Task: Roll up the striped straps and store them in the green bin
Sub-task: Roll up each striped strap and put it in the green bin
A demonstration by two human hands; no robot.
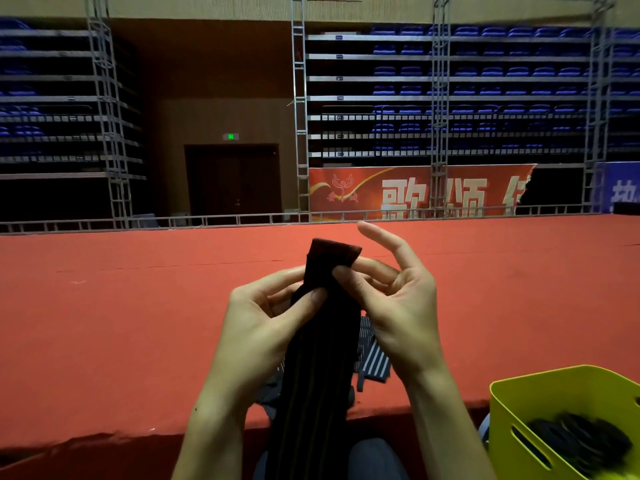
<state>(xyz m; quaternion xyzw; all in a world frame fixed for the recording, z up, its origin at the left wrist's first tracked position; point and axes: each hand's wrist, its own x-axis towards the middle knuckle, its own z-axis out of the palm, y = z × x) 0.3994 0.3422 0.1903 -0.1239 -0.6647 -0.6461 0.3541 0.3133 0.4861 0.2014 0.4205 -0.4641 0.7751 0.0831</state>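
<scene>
A dark strap with thin pale stripes (320,368) hangs from my hands down toward my lap, its top end folded over. My left hand (266,323) pinches it from the left, thumb on its front. My right hand (391,296) pinches the folded top between thumb and fingers, with the index finger raised. More striped straps (372,358) lie in a loose heap on the red carpet behind the held one. The green bin (540,400) stands at the lower right with dark rolled straps (581,441) inside.
A red-carpeted stage (138,323) spreads ahead, its front edge running just before my knees. Metal truss railing (207,220) borders its far side, with truss towers, a red banner and blue seating beyond.
</scene>
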